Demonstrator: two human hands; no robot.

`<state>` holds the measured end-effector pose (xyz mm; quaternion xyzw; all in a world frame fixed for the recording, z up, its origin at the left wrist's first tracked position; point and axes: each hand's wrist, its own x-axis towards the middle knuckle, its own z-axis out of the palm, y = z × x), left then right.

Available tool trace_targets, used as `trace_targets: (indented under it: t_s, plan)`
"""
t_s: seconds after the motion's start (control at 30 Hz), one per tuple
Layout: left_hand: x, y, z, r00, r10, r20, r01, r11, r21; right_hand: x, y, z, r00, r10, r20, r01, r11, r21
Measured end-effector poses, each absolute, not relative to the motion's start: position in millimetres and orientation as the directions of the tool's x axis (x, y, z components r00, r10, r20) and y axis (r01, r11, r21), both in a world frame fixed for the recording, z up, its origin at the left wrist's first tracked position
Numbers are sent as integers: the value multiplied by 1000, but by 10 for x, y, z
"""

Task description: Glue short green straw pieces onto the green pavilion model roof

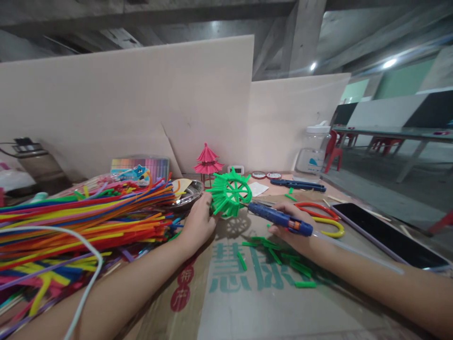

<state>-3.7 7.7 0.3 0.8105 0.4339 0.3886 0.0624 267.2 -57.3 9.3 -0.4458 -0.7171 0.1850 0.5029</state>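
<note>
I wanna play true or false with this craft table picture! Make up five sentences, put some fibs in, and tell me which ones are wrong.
1. The left hand holds the round, spiky, bright green fuzzy-stick wheel. True.

2. The right hand holds a yellow wooden spoon. False: it holds the slim blue glue gun.

3. The pink pagoda-shaped model stands farther back than the green wheel. True.

4. The clear plastic jug with a white lid stands left of the pagoda. False: it stands to the right.

5. The short fuzzy strips scattered on the printed cardboard are purple. False: they are green.
</note>
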Motion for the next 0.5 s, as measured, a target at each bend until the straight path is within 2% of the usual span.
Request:
trace_targets:
  t_s: [0.13, 0.4, 0.5]
  plan:
    - [-32, 77, 1, 311, 765, 563, 663, -600, 448, 2674, -566, 100, -76, 805, 589, 461, 552, -695]
    - [-26, 76, 5, 274, 820, 502, 653, -542, 529, 2689, -573, 84, -164, 864, 477, 390, 501, -773]
    - [-23, 76, 6, 265, 834, 485, 671, -520, 528, 2692, -574, 70, -186, 876, 445, 416, 481, -771]
